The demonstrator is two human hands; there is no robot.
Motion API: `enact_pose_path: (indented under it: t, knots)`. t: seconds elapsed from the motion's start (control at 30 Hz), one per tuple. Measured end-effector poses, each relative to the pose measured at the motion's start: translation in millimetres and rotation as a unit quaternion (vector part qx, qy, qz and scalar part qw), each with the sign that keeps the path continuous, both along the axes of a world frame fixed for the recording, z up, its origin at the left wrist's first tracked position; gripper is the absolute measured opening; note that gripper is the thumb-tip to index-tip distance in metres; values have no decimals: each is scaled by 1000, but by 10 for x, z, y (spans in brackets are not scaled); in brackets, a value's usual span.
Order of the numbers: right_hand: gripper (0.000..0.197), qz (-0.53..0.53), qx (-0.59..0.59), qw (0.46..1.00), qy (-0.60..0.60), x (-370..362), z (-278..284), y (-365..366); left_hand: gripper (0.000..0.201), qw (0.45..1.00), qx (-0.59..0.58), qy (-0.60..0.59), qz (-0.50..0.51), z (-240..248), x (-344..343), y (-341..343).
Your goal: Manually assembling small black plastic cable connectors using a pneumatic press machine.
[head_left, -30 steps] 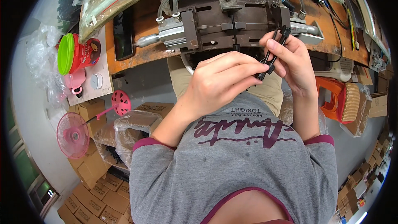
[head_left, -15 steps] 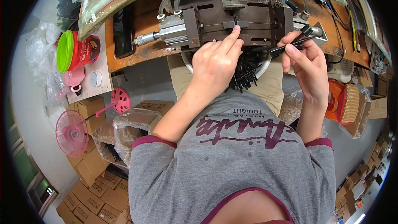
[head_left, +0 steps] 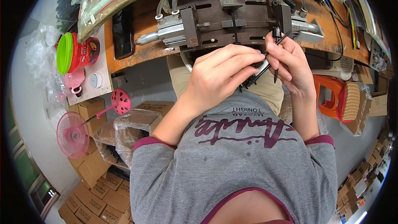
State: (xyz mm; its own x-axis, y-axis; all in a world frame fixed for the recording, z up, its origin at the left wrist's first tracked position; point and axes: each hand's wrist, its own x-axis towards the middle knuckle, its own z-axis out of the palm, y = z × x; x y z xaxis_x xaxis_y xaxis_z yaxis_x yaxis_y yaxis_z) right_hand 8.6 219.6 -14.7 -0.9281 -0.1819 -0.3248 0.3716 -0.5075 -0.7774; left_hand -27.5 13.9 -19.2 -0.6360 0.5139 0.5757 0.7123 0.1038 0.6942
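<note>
**Black rods at the fingertips, right hand gripping, fixture just beyond**

Person's two hands meet over the lap, just on the near side of a dark steel fixture (head_left: pixel 215 37). Right hand (head_left: pixel 277 54): gripping, thumb against bent fingers, on a black headed rod (head_left: pixel 276 32). That rod stands close to lengthwise in the view, thick head away from the body, thin end poking out below the fingers. A thin diagonal rod (head_left: pixel 258 77) crosses at the same fingers, long axis slanting from upper right to lower left, toward the lap.

Left hand (head_left: pixel 226 72): back up, fingers stretched to the right and drawn in beside the diagonal rod. Cannot tell whether they pinch it or only touch it; the contact is partly hidden.

Key relation: both held rods lie right of the left hand, at its fingertips, with the right hand nearest. Another rod, the fixture rod (head_left: pixel 234 20), lies in the fixture, long axis running away from the body, crossing a small grey block, far end at the central clamp block (head_left: pixel 229 1). Its near end comes down just beyond the left knuckles, so the left hand is nearer to it. Headed rod and fixture rod run roughly alike; the diagonal one cuts across that direction.

Around: left air cylinder (head_left: pixel 172 35) and right air cylinder (head_left: pixel 304 27) flank the fixture on a worn wooden surface (head_left: pixel 147 54). Clear hose (head_left: pixel 163 0) loops above the left one.
</note>
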Motion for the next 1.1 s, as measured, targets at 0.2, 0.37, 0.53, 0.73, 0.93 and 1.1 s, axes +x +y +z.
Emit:
enact_pose_path:
  t: [0.2, 0.37, 0.53, 0.73, 0.93, 1.1]
  knots:
    - [27, -75, -43, 995, 58, -20, 52, 95, 32, 997, 19, -72, 27, 116, 116, -69]
    - [32, -179, 96, 971, 128, 39, 129, 77, 28, 982, -109, 68, 138, -209, 46, -21]
    - [23, -199, 223, 929, 219, 138, 192, 52, 23, 960, -193, 109, 173, -388, 13, 62]
    - [22, -245, 547, 667, 444, 82, 103, 71, 22, 952, -216, 121, 177, -351, -76, 60]
    - [21, -222, 614, 529, 543, -46, -48, -12, 36, 990, -13, -136, 37, -98, -50, 25]
    - [25, -203, 587, 514, 592, -183, -115, -165, 33, 990, 37, -134, -6, 77, 12, -40]
